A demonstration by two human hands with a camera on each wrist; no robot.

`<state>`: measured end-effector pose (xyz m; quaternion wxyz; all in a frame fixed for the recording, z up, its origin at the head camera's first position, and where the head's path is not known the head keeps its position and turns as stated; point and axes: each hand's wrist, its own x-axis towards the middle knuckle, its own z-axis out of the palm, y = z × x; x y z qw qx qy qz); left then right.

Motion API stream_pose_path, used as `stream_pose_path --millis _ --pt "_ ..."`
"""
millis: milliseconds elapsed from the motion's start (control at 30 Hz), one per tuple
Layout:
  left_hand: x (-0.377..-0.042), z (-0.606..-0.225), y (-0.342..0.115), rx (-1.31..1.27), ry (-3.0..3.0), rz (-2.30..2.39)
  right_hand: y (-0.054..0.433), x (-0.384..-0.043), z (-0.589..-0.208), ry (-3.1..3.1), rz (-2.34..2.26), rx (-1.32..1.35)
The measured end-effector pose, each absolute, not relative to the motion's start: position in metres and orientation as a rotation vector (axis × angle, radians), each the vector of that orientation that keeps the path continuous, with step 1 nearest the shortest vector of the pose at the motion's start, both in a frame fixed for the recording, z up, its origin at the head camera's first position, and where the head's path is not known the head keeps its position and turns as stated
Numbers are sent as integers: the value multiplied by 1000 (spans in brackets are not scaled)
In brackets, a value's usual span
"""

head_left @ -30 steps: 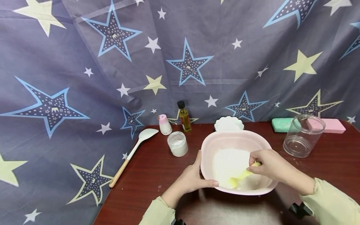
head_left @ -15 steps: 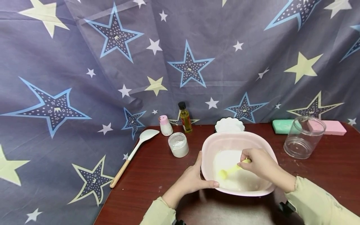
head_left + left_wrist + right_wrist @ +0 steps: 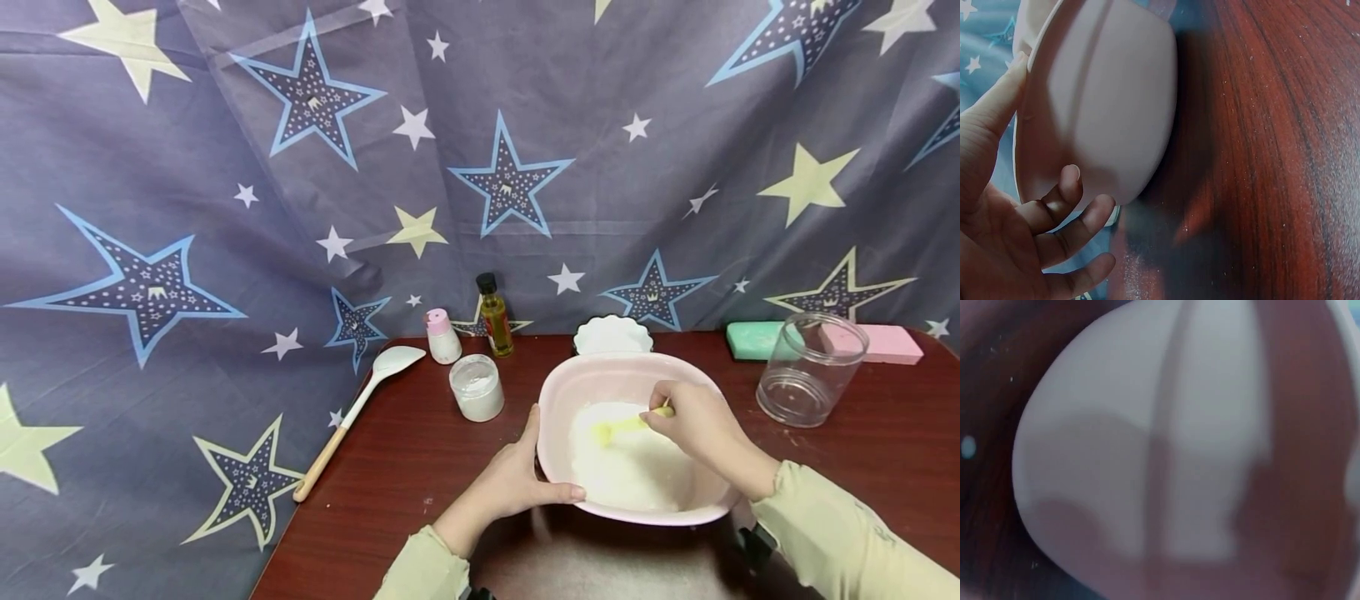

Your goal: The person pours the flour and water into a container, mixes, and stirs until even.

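Observation:
A pink basin [image 3: 630, 377] sits on the dark red table with white material spread over its bottom; powder or liquid, I cannot tell. My left hand [image 3: 510, 479] grips the basin's near left side, thumb over the rim. In the left wrist view, that hand [image 3: 1004, 231] has its thumb on the rim and bent fingers by the outer wall. Over the basin's right half, my right hand [image 3: 693, 425] pinches the handle of a small yellow spoon [image 3: 626, 427], whose head points left at the white material. The blurred right wrist view shows mostly the basin's outer wall [image 3: 1091, 394].
Left of the basin stand a jar of white powder [image 3: 477, 400], a pink-topped bottle [image 3: 444, 342] and an oil bottle [image 3: 495, 321]. A wood-handled white turner [image 3: 352, 417] lies at the left edge. Behind is a scalloped dish [image 3: 612, 335]; rightward, a clear container [image 3: 798, 392].
My right hand has swept the spoon left and then away from me inside the basin. The white material has shifted a little. My left hand keeps its grip on the rim.

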<state>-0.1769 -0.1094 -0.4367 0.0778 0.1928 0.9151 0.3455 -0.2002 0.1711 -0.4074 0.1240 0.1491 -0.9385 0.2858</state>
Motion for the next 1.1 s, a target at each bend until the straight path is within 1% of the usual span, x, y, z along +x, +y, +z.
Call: stream_pose_path --millis 333,767,1100 --pt "-177 -438 -109 594 2743 1040 193 -203 -408 -2792 807 298" --pt "-177 -437 -110 581 2732 1057 217 -195 -400 -2791 717 307" --pt "-177 -436 -110 570 2722 1059 233 -187 -393 -2740 628 384"
